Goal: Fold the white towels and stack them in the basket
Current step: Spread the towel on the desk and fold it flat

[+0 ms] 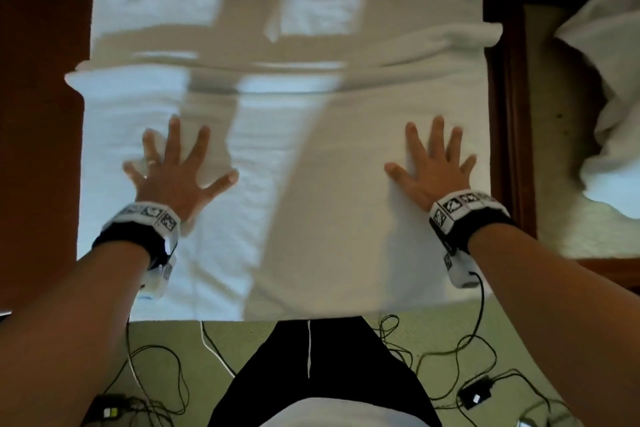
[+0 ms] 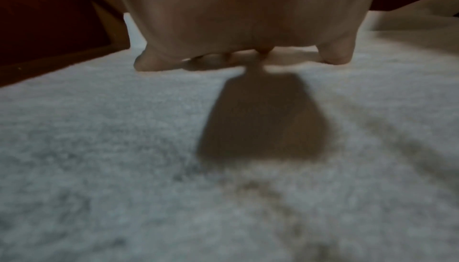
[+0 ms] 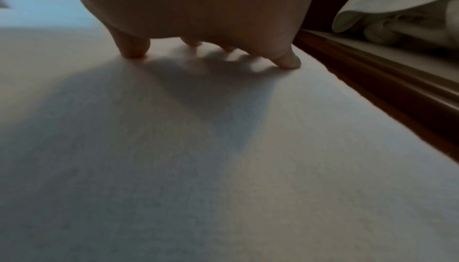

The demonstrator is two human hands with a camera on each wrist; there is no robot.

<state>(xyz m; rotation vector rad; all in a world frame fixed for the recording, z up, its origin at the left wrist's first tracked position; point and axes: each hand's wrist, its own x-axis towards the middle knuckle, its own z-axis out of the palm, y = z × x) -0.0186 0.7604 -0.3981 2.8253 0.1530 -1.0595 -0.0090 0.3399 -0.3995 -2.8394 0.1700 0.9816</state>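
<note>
A dark brown wooden table (image 1: 38,114) is seen from above, with a pale green carpet (image 1: 166,336) below its near edge, where black cables (image 1: 460,347) are scattered. Most of the tabletop is covered by a white towel (image 1: 277,218), which has been laid flat and folded once, so that the edge of the upper layer runs across the table partway up, with the lower layer (image 1: 207,0) showing beyond it. Bands of light and shadow are cast across the cloth.

The left hand (image 1: 173,177) is laid flat on the left part of the towel, with its fingers straight and spread wide apart (a ring is worn on one finger). The right hand (image 1: 433,166) is laid flat on the right part, near the towel's right edge, fingers likewise straight and fanned out. In the two wrist views, the fingertips of each hand are seen pressed down onto the terry surface (image 2: 124,148) (image 3: 223,168). A band with black-and-white markers is worn on each wrist.

To the right of the table, a rumpled heap of white towels (image 1: 609,135) is seen on a lighter surface. A basket cannot be made out.
</note>
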